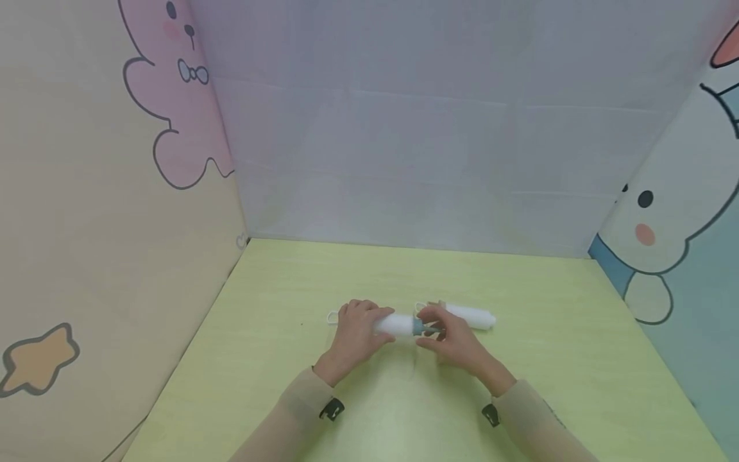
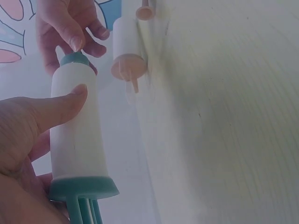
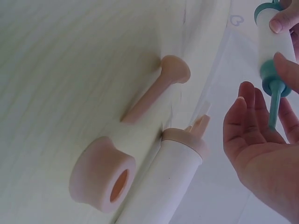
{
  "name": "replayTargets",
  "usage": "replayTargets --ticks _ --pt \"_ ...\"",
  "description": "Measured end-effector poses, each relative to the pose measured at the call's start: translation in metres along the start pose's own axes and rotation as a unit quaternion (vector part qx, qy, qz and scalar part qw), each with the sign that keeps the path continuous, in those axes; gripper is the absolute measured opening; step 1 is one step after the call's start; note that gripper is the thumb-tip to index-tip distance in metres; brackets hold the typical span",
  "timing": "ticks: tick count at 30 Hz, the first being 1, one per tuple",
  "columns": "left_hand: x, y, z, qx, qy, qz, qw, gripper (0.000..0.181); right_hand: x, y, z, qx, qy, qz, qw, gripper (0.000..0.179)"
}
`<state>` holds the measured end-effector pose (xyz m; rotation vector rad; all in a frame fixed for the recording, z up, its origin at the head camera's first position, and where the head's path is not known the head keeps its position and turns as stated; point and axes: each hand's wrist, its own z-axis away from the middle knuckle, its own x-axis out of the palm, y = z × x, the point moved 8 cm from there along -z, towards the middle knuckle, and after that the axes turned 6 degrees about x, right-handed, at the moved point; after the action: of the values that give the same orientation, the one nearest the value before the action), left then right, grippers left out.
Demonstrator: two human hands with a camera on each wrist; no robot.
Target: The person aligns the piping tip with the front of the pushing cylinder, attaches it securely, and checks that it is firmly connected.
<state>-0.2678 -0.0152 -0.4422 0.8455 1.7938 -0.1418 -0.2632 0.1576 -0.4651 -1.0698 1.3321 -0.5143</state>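
White tube [image 2: 77, 135], clasped in fingers [image 2: 63, 109] of left hand [image 1: 356, 328]. Green nozzle [image 3: 274, 108], surrounded by fingers of right hand [image 1: 456, 341]; grip cannot be told.

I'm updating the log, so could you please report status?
Left hand grips teal-ended white plastic cylinder. Right hand around slender teal nozzle, contact unclear. Peach-ended white plastic cylinder nearby, apparently not blocking.
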Motion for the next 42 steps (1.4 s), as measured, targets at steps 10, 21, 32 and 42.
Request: replayTargets --ticks 10,21,32,42 --pt "-0.001 0.005 0.001 0.006 0.008 -0.001 0.9999 0.046 0.001 0.001 0.003 -0.005 -0.004 0.029 0.9996 0.030" --pt "-0.002 0.006 0.001 0.006 0.003 -0.007 1.0000 0.047 0.005 0.010 0.003 0.061 -0.019 0.019 0.9978 0.034" --pt "-0.003 0.004 0.002 -0.001 -0.010 -0.005 0.9999 0.046 0.001 0.001 0.002 -0.001 0.003 0.003 1.0000 0.049" --pt "-0.002 0.004 0.001 -0.001 -0.012 -0.004 0.9999 0.045 0.004 0.001 0.001 -0.003 -0.002 0.001 1.0000 0.034"
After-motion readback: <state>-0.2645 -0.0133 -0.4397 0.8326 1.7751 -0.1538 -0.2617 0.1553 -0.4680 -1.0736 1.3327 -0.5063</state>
